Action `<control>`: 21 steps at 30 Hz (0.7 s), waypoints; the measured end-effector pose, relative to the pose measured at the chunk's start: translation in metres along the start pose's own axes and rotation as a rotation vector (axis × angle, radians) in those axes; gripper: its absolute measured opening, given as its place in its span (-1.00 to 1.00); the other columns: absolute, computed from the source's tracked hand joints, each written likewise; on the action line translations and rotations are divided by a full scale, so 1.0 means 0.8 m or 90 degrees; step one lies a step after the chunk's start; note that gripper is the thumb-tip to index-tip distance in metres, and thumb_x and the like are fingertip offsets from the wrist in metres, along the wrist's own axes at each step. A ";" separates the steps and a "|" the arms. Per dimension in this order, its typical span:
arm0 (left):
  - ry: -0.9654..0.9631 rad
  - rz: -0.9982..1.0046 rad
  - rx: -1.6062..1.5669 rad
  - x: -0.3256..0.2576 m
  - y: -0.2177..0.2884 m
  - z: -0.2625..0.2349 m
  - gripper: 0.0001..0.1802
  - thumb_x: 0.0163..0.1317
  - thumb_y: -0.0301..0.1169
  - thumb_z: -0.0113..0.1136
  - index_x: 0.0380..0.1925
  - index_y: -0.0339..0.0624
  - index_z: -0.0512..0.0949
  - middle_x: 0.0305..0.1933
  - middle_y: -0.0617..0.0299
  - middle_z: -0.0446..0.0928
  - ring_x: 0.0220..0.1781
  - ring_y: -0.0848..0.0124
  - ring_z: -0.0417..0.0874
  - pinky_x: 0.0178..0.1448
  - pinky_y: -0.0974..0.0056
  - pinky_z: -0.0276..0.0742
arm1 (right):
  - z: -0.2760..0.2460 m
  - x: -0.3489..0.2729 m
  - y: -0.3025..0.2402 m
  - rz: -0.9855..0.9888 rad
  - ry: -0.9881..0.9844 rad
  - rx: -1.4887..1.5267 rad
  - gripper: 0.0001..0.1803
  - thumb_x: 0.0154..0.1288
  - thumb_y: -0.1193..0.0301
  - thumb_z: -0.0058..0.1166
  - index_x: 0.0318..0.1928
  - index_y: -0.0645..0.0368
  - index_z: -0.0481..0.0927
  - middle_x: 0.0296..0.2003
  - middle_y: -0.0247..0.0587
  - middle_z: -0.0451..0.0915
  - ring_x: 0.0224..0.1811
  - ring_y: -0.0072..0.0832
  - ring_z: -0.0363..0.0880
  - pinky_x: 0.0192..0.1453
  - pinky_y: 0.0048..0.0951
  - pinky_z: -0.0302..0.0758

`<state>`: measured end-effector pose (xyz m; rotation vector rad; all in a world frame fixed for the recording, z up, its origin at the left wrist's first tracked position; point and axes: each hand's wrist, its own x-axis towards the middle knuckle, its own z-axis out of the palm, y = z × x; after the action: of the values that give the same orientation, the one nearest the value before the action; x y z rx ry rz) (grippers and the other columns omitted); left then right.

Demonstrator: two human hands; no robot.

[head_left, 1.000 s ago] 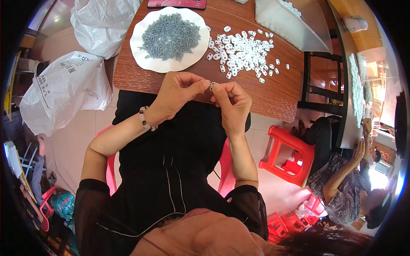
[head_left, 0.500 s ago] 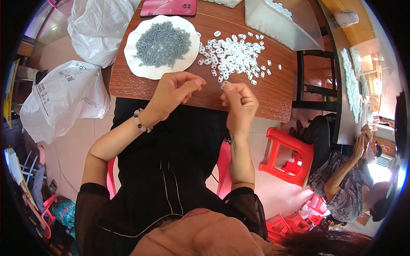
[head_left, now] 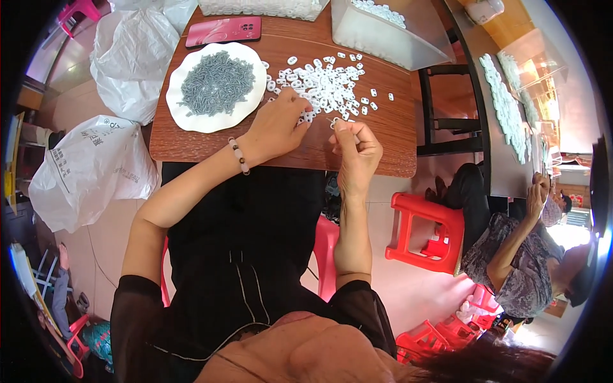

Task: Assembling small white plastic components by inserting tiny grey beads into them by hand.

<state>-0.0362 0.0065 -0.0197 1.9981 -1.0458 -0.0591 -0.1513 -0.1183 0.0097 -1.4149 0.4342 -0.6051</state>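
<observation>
My right hand is closed in a pinch over the table's near side, holding a small white two-hole plastic piece at thumb and fingertips. A thin tip, perhaps a screw, seems to stick out of it. My left hand, with a beaded bracelet on its wrist, lies palm down at the near left edge of a heap of similar white pieces. Its fingers are bent and apart from the thumb, with a few pieces between them. Left of the heap, a scalloped white plate bears many small grey screw-like parts.
A pink phone lies behind the plate. Bins of white pieces stand at the table's back. White sacks are on the floor at left. A red stool and a person at another table are at right.
My left hand has moved forward and right, from a pinch near the plate to the edge of the heap. My right hand still holds its white piece. The view has shifted slightly.
</observation>
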 end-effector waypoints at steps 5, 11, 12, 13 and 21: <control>0.030 0.059 0.097 0.004 -0.005 0.011 -0.73 0.06 -0.44 0.25 -0.20 -0.15 0.50 -0.22 0.11 0.40 -0.31 0.14 0.56 -0.26 0.13 0.46 | -0.003 0.003 0.004 0.013 -0.005 -0.010 -0.86 0.27 0.42 0.16 -0.39 0.23 0.60 -0.57 -0.39 0.55 -0.56 -0.78 0.39 -0.47 -0.73 0.26; 0.016 0.038 0.076 0.003 -0.006 0.006 -0.76 0.07 -0.44 0.24 -0.22 -0.14 0.51 -0.30 0.11 0.44 -0.29 0.12 0.56 -0.27 0.12 0.46 | -0.002 0.007 0.009 0.002 -0.012 0.014 -0.85 0.28 0.41 0.16 -0.39 0.23 0.59 -0.58 -0.39 0.56 -0.59 -0.80 0.34 -0.49 -0.73 0.22; 0.016 0.037 0.076 0.003 -0.007 0.006 -0.76 0.07 -0.44 0.24 -0.22 -0.14 0.51 -0.30 0.11 0.44 -0.29 0.12 0.56 -0.27 0.12 0.46 | -0.001 0.007 0.010 0.003 -0.013 0.014 -0.85 0.28 0.41 0.16 -0.39 0.23 0.59 -0.58 -0.39 0.56 -0.59 -0.80 0.34 -0.49 -0.73 0.22; 0.022 0.037 0.064 0.003 -0.008 0.005 -0.78 0.08 -0.43 0.24 -0.24 -0.15 0.52 -0.32 0.10 0.47 -0.33 0.12 0.57 -0.28 0.13 0.46 | 0.000 0.007 0.009 0.006 -0.012 0.018 -0.85 0.28 0.41 0.16 -0.39 0.23 0.59 -0.57 -0.39 0.56 -0.59 -0.80 0.34 -0.49 -0.73 0.22; 0.020 -0.060 -0.153 -0.005 0.001 -0.007 -0.82 0.15 -0.41 0.26 -0.26 -0.23 0.57 -0.44 0.19 0.57 -0.50 0.48 0.54 -0.37 0.38 0.45 | 0.001 0.006 0.010 0.021 -0.007 0.039 -0.85 0.29 0.40 0.15 -0.37 0.23 0.58 -0.56 -0.37 0.56 -0.56 -0.77 0.37 -0.45 -0.71 0.27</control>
<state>-0.0372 0.0126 -0.0167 1.8232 -0.8800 -0.1942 -0.1457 -0.1205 0.0021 -1.3492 0.4269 -0.5792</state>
